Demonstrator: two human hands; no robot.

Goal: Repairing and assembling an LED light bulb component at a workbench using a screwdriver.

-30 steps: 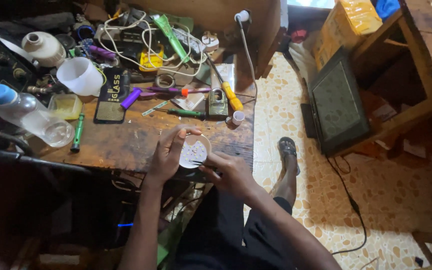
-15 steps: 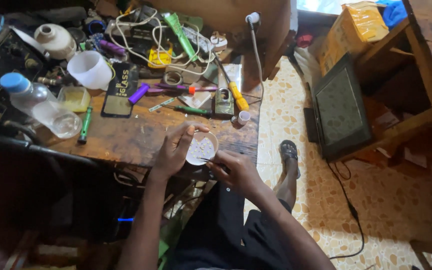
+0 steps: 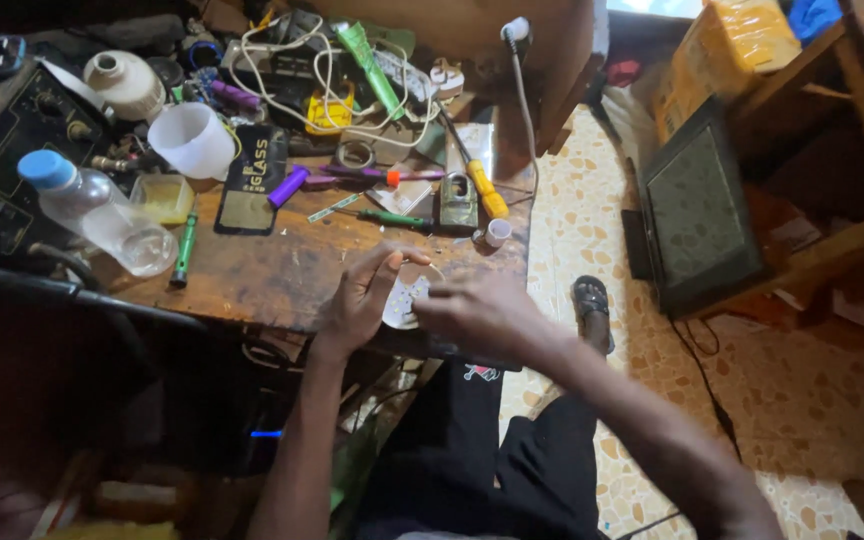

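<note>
My left hand holds a small round white disc-shaped part at the front edge of the wooden workbench. The fingers of my right hand are pinched against the disc's right side; whether they hold a small tool is hidden. Both hands hover just over the bench's near edge, above my lap. Past them lie a green-handled screwdriver, a yellow-handled screwdriver and a small white cap.
The bench is cluttered: a plastic bottle with a blue cap, a white cup, a green marker, a dark flat package, tangled white cables. A dark monitor leans on wooden furniture at the right. My sandalled foot rests on the tiled floor.
My right hand has moved over the disc and now covers more of it. The camera has shifted slightly, and both hands sit a little lower in the view.
</note>
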